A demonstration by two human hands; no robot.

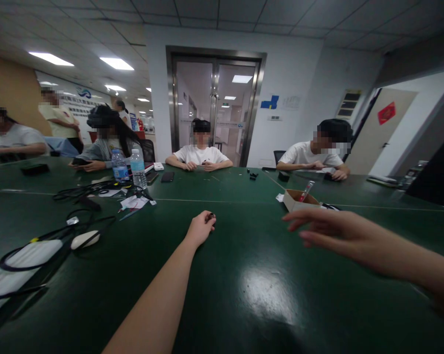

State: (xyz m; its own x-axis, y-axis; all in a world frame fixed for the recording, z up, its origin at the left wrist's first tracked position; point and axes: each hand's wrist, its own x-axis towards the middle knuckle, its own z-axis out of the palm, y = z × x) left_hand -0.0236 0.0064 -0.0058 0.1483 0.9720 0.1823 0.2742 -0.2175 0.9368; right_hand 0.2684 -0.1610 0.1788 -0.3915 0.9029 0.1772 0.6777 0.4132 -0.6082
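Note:
Above the green table (240,241), my left hand (199,229) is closed around a small dark object (212,216). Only a bit of that object shows between thumb and fingers, so its kind is unclear. My right hand (325,228) is held out over the table with its fingers stretched and slightly apart, nothing in them. Just beyond it is an open cardboard box (293,202), partly covered by the hand. A clear tube with something red inside (306,191) leans up out of the box.
On the left lie a white power strip (30,263), a white mouse (85,239), black cables and paper scraps (133,202). Two water bottles (138,169) stand farther back near a phone (167,176). Small black pieces (253,176) lie at the far side, where several people sit.

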